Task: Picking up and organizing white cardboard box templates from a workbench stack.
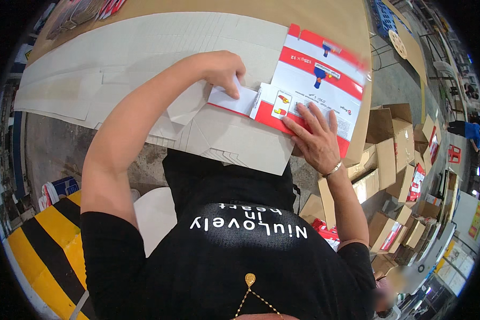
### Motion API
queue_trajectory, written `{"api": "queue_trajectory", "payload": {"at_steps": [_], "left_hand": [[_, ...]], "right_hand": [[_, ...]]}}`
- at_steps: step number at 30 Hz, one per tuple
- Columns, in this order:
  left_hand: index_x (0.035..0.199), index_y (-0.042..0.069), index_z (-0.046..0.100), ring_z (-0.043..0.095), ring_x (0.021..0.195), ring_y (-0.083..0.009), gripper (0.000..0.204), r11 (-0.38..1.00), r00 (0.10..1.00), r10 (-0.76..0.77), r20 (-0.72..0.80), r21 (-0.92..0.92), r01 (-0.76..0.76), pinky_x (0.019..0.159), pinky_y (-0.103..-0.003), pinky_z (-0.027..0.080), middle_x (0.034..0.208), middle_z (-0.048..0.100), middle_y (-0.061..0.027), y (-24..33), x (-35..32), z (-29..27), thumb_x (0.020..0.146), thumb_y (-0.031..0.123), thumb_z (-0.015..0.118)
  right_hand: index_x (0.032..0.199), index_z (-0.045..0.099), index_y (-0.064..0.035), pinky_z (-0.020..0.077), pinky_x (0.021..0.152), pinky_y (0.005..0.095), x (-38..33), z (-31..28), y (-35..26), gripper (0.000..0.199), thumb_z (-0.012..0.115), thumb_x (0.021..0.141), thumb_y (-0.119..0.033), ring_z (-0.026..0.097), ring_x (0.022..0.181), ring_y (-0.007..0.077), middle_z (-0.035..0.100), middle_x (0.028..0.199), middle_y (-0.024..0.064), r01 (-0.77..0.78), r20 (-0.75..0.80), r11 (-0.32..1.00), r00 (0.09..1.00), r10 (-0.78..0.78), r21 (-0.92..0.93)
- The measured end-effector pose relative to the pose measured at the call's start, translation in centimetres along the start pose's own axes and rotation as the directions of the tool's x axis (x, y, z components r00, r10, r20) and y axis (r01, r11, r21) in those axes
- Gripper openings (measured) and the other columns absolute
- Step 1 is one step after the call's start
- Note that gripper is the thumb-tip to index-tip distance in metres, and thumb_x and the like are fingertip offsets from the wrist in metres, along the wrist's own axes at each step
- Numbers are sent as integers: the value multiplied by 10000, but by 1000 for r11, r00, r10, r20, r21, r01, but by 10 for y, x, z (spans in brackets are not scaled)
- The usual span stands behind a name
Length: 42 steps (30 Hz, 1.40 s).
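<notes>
A flat red-and-white printed carton blank [317, 80] lies on a stack of plain cardboard sheets [144, 58] on the table. My left hand [224, 69] pinches the white end flap [234, 100] of the blank at its left side, fingers closed on it. My right hand [316, 140] lies flat, fingers spread, pressing down on the lower edge of the blank's printed panel. A bracelet is on my right wrist.
The brown table [325, 16] runs to the top edge. To the right, on the floor, stand several folded cardboard boxes [394, 154]. A yellow-and-black striped floor edge [48, 234] is at lower left. Another person [466, 130] stands far right.
</notes>
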<state>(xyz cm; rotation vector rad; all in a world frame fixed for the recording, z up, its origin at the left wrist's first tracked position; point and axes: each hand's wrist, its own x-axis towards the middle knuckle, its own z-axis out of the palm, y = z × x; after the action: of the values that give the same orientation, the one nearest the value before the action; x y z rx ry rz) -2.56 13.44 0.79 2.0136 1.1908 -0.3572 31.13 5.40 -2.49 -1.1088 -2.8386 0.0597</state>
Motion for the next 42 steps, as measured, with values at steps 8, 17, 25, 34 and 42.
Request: {"api": "queue_trajectory", "payload": {"at_steps": [8, 17, 25, 34, 42], "left_hand": [[1387, 116, 543, 545, 1152, -286, 641, 883, 661, 268, -701, 454, 123, 873, -429, 467, 1392, 542, -100, 32, -67, 118, 813, 311, 749], [1568, 167, 312, 405, 1321, -317, 823, 881, 736, 144, -661, 425, 208, 1065, -559, 327, 1581, 366, -22, 21, -81, 117, 855, 240, 715], [1327, 151, 584, 558, 1206, -323, 505, 943, 849, -91, -521, 230, 242, 1017, -460, 437, 1380, 536, -115, -21, -114, 80, 840, 134, 718], [1405, 86, 501, 594, 1165, -225, 546, 307, 205, -772, -601, -636, -708, 991, -392, 489, 1326, 556, -140, 7, -58, 99, 902, 69, 711], [1509, 157, 445, 335, 1453, -380, 743, 973, 202, 31, -979, -16, -230, 1163, -457, 332, 1562, 378, -196, 14, -18, 108, 805, -52, 558]], "right_hand": [[1465, 499, -233, 402, 1070, 581, 8, 10, -4, 647, 712, 859, -156, 487, 1326, 382, 516, 1423, 147, 66, -140, 995, 987, -76, -77], [1439, 530, -206, 364, 1105, 584, 10, 8, -8, 635, 709, 839, -99, 474, 1335, 401, 522, 1421, 152, 72, -188, 997, 979, -75, -20], [1418, 569, -233, 260, 1175, 576, 13, 0, -6, 585, 736, 857, -230, 401, 1416, 372, 496, 1471, 122, 24, -150, 993, 989, -7, 113], [1404, 597, -260, 140, 1219, 569, 12, -2, -1, 582, 752, 846, -314, 307, 1490, 351, 418, 1564, 95, -10, -65, 961, 997, 29, 277], [1445, 497, -446, 192, 1177, 645, 12, 2, -4, 663, 675, 895, -120, 351, 1439, 435, 431, 1527, 155, 36, -100, 969, 995, -12, 244]]}}
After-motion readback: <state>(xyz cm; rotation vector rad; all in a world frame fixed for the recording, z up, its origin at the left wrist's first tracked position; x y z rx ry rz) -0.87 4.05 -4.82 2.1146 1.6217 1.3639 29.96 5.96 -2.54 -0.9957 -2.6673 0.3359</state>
